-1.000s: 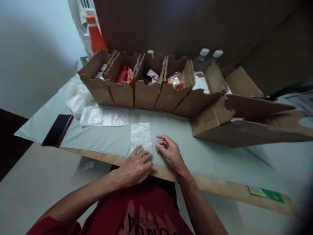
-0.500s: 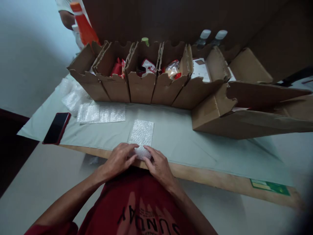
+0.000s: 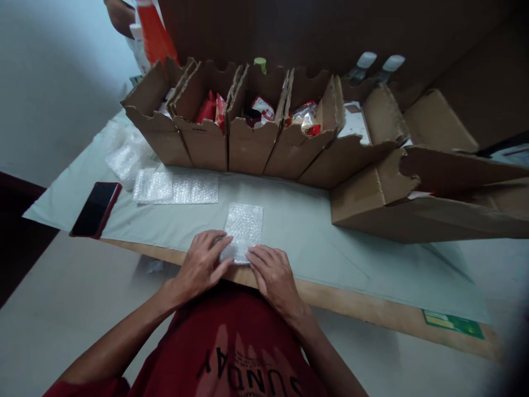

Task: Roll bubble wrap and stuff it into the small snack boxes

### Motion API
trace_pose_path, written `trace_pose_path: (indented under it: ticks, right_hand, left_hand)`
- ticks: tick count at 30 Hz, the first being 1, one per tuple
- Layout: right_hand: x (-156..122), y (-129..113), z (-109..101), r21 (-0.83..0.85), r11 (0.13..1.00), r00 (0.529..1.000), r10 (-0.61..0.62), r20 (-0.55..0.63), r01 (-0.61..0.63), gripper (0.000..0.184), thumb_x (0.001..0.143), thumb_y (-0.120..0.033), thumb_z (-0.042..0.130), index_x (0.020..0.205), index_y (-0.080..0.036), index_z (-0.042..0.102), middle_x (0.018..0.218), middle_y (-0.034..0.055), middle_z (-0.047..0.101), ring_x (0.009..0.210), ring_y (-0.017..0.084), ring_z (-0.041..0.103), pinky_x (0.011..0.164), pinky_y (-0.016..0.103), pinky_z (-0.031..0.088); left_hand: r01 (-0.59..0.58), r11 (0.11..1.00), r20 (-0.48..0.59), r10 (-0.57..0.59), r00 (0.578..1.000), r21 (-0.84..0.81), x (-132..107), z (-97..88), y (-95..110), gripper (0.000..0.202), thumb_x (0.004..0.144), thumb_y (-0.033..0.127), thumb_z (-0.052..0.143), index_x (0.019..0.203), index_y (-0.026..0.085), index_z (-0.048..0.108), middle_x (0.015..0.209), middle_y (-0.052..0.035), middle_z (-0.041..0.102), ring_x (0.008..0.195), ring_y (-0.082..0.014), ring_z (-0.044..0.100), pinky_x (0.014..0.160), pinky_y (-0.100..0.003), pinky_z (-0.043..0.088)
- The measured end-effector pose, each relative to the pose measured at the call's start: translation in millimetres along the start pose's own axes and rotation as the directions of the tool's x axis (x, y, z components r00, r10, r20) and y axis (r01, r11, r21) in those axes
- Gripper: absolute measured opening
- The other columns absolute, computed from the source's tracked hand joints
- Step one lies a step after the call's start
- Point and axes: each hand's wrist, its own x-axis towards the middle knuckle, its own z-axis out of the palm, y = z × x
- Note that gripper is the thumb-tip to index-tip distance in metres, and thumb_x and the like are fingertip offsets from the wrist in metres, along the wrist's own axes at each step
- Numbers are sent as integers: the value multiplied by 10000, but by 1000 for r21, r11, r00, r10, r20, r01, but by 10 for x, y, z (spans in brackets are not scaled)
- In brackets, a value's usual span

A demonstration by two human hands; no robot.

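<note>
A small clear bubble wrap bag [image 3: 244,220] lies flat on the green cloth at the table's front edge. Its near end looks folded over. My left hand [image 3: 204,258] grips the bag's near left corner, thumb and fingers curled around the edge. On the opposite side, my right hand [image 3: 275,274] holds the near right corner with bent fingers. Part of the near end is hidden by my fingertips. Farther left lie more flat bubble wrap bags [image 3: 192,187], partly overlapping, beside a crumpled heap of bubble wrap [image 3: 126,151].
A phone [image 3: 96,209] in a red case lies at the table's left. Several cardboard bins [image 3: 250,151] holding packets line the back. A larger cardboard box [image 3: 433,218] stands at right. Behind are an orange bottle [image 3: 155,36], white-capped bottles [image 3: 366,60] and a person's arm [image 3: 119,16].
My hands have moved slightly apart along the bag's near end, the right one shifting rightward. The bag's near end looks shorter and flatter. The camera view has shifted slightly.
</note>
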Motion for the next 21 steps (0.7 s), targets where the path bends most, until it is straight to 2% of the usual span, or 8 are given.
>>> trace_pose_path:
  ticks: [3,6,9,12,14,16,18,21]
  right_hand:
    - [12,33,-42,97,994,998,48,46,-52,238,1005,-116,516,1146,-211,683,1052,51,787,945,212,699,844,375,497]
    - [4,46,-121,88,988,992,126,8,-126,244,1023,-173,505,1192,-213,675,1082,60,779,949,216,699,840,372,508]
    - [-5,45,-160,-20,988,981,146,-125,-150,259,1017,-228,535,1245,-204,657,1173,108,739,1052,250,670,891,408,499]
    - [6,40,-125,-77,994,997,77,-29,-79,272,987,-226,586,1250,-232,655,1222,109,717,1130,271,637,947,441,476]
    - [25,47,-81,-75,996,997,62,55,-58,276,977,-199,586,1238,-240,665,1214,103,724,1155,282,624,957,454,468]
    - [37,57,-54,-41,996,994,87,68,-84,259,989,-184,557,1212,-233,681,1137,95,749,1102,273,638,937,450,471]
    - [28,58,-65,22,992,990,121,73,-123,254,1008,-189,529,1208,-226,682,1047,78,763,1003,249,659,908,434,482]
    - [-10,23,-136,33,985,982,168,82,-172,284,1014,-208,520,1265,-215,653,1061,83,757,969,249,659,876,427,494]
  left_hand:
    - [-92,984,54,101,993,-152,-78,-64,4,345,961,165,557,1304,184,580,1069,-98,717,987,-248,641,909,-427,500]
    - [1,989,86,12,996,-149,-39,0,-17,324,954,108,515,1252,180,619,818,-32,695,763,-201,612,791,-371,500]
    - [111,994,93,-110,990,-3,82,99,-34,327,940,140,539,1250,170,638,896,-69,705,815,-224,620,791,-382,502]
    - [129,988,48,-134,990,84,158,137,-25,304,961,165,527,1239,164,650,1035,-117,702,923,-256,624,832,-411,499]
    - [89,996,5,-89,996,31,138,117,-6,284,980,202,531,1236,166,647,1106,-132,691,1003,-268,619,884,-429,494]
    - [13,998,-8,-13,1000,-60,76,75,19,286,986,224,537,1251,176,632,1131,-126,689,1050,-268,612,932,-442,482]
    - [-40,990,23,43,999,-134,14,39,44,311,989,193,517,1287,181,607,1079,-104,701,1013,-250,617,940,-439,476]
    - [-12,991,107,26,994,-133,22,50,60,357,983,132,483,1322,173,587,947,-76,705,913,-236,613,900,-425,481]
